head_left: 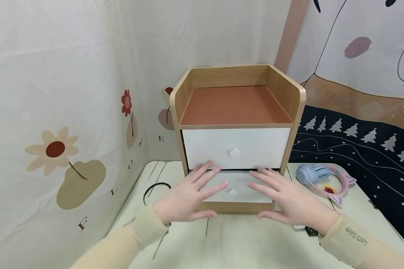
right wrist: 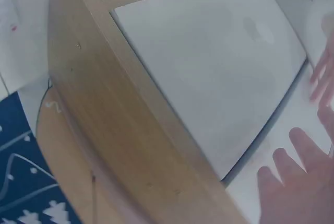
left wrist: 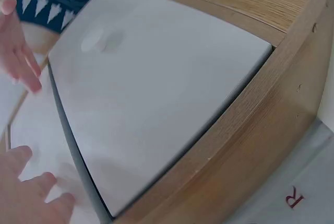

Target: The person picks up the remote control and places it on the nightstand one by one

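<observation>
A small wooden cabinet point(head_left: 233, 208) with two white drawers stands on the table. The upper drawer point(head_left: 205, 145) has a round white knob point(head_left: 235, 153) and looks closed. Below it is the lower drawer point(head_left: 237, 177), whose knob point(head_left: 232, 191) shows between the hands. In front of that drawer's left part, my left hand point(head_left: 190, 198) has its fingers spread and holds nothing. My right hand point(head_left: 289, 198) mirrors it at the right part, fingers spread too. Both wrist views show fingertips close to the lower drawer front point(left wrist: 36, 114); whether they touch it I cannot tell.
Pink and blue cat-ear headphones point(head_left: 343, 183) lie on the table right of the cabinet. A black curved band point(head_left: 157, 184) lies to the left. Partly behind the right wrist is a small dark object point(head_left: 311, 231). Patterned cloth point(head_left: 222, 33) hangs behind and beside the table.
</observation>
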Demonstrator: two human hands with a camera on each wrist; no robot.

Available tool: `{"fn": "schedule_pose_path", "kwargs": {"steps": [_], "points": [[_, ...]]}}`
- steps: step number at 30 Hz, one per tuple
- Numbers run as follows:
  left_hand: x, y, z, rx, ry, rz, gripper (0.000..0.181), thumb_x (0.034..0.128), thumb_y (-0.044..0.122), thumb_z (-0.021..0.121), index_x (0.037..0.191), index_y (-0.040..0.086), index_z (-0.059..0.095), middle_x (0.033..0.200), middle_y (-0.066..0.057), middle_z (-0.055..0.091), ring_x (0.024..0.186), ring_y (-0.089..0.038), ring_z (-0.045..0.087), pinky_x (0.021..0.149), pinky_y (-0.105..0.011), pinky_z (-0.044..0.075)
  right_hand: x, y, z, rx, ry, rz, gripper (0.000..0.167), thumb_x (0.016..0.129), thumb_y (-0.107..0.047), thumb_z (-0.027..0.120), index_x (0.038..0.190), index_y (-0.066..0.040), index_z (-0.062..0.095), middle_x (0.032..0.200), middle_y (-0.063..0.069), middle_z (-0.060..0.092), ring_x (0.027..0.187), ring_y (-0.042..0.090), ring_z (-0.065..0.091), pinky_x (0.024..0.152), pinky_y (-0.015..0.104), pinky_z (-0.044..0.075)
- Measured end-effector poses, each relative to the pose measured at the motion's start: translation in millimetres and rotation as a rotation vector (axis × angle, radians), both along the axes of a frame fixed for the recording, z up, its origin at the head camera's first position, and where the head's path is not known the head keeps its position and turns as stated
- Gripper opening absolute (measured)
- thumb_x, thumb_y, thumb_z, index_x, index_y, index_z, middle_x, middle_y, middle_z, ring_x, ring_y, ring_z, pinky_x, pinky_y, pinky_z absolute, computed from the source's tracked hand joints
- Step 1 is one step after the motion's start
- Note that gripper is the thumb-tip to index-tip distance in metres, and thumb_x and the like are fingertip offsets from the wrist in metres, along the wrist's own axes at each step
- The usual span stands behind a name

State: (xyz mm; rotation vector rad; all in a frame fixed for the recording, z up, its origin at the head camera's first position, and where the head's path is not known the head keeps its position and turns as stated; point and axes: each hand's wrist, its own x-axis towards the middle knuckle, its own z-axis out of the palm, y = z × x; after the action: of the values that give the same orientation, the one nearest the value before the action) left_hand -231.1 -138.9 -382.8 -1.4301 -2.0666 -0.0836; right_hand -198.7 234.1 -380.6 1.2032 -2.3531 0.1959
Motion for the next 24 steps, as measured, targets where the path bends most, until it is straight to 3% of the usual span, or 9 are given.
{"fn": "schedule_pose_path", "kwargs": {"steps": [3,4,7,9,13,15,17,20,24], "points": [[-4.7,-1.4,-2.0,0.117,0.015,-0.045,0.071,0.1024,0.048,0.077,0.161,0.014,0.053,0.169,-0.025,0.046,0.157,-0.047,0.046,0.129,-0.059,0.045,-0.6,6,-8.8,-0.165,0.078,0.012,0.066,0.105,-0.066,0.063,0.147,-0.016,0.07,0.156,0.006,0.066,0.143,0.03,0.062,0.13,0.015,0.032],[-6.8,-2.0,-3.0,0.157,0.02,-0.064,0.065,0.1054,0.042,0.074,0.159,0.012,0.055,0.166,-0.026,0.049,0.154,-0.047,0.05,0.128,-0.058,0.046,-1.2,8,-12.5,-0.219,0.115,0.016,0.064,0.107,-0.065,0.059,0.142,-0.013,0.073,0.149,0.006,0.07,0.136,0.029,0.066,0.128,0.008,0.026],[-11.4,-4.1,-4.9,0.275,0.053,-0.105,0.051,0.1105,0.032,0.062,0.153,0.005,0.058,0.157,-0.027,0.056,0.146,-0.047,0.057,0.123,-0.055,0.052,-2.5,15,-25.7,-0.329,0.187,-0.029,0.06,0.111,-0.062,0.055,0.131,-0.01,0.078,0.132,0.006,0.076,0.118,0.026,0.071,0.123,0.005,0.031],[-13.6,-6.0,-5.4,0.361,0.088,-0.123,0.046,0.1105,0.026,0.059,0.15,0.001,0.061,0.151,-0.028,0.061,0.139,-0.046,0.061,0.116,-0.054,0.057,-2.8,20,-36.8,-0.37,0.183,-0.086,0.059,0.111,-0.06,0.055,0.127,-0.009,0.079,0.124,0.006,0.077,0.11,0.027,0.072,0.119,0.006,0.035],[-18.7,-9.0,-5.7,0.518,0.162,-0.136,0.041,0.1074,0.016,0.06,0.142,-0.005,0.064,0.14,-0.029,0.066,0.126,-0.042,0.065,0.1,-0.048,0.06,-1.8,30,-60.1,-0.413,0.142,-0.216,0.04,0.105,-0.045,0.072,0.118,-0.008,0.081,0.113,0.006,0.079,0.102,0.028,0.073,0.101,0.024,0.051],[-21.3,-10.3,-6.8,0.578,0.18,-0.126,0.039,0.1059,0.014,0.061,0.14,-0.006,0.064,0.137,-0.029,0.066,0.122,-0.041,0.065,0.095,-0.045,0.057,-1.0,33,-71.0,-0.442,0.137,-0.277,0.028,0.096,-0.03,0.083,0.114,-0.009,0.081,0.108,0.006,0.08,0.099,0.028,0.073,0.093,0.035,0.053],[-23.5,-11.3,-8.6,0.626,0.177,-0.104,0.039,0.1054,0.013,0.061,0.139,-0.007,0.064,0.136,-0.03,0.065,0.12,-0.041,0.063,0.095,-0.044,0.056,0.4,35,-79.9,-0.474,0.132,-0.34,0.029,0.084,-0.017,0.088,0.112,-0.009,0.081,0.105,0.006,0.08,0.098,0.029,0.074,0.088,0.042,0.053],[-26.6,-12.5,-12.4,0.702,0.148,-0.068,0.04,0.1039,0.011,0.063,0.139,-0.008,0.064,0.138,-0.032,0.063,0.116,-0.041,0.063,0.095,-0.038,0.056,3.3,37,-91.8,-0.508,0.105,-0.452,0.034,0.08,-0.013,0.09,0.112,-0.009,0.081,0.105,0.007,0.081,0.099,0.032,0.075,0.086,0.048,0.053],[-31.7,-13.6,-17.0,0.828,0.106,-0.026,0.046,0.0963,0.002,0.064,0.14,-0.011,0.062,0.14,-0.036,0.058,0.106,-0.038,0.066,0.089,-0.035,0.058,6.7,39,-105.3,-0.542,0.0,-0.59,0.034,0.086,-0.018,0.089,0.117,-0.006,0.079,0.111,0.018,0.08,0.104,0.044,0.075,0.088,0.063,0.056]]}}
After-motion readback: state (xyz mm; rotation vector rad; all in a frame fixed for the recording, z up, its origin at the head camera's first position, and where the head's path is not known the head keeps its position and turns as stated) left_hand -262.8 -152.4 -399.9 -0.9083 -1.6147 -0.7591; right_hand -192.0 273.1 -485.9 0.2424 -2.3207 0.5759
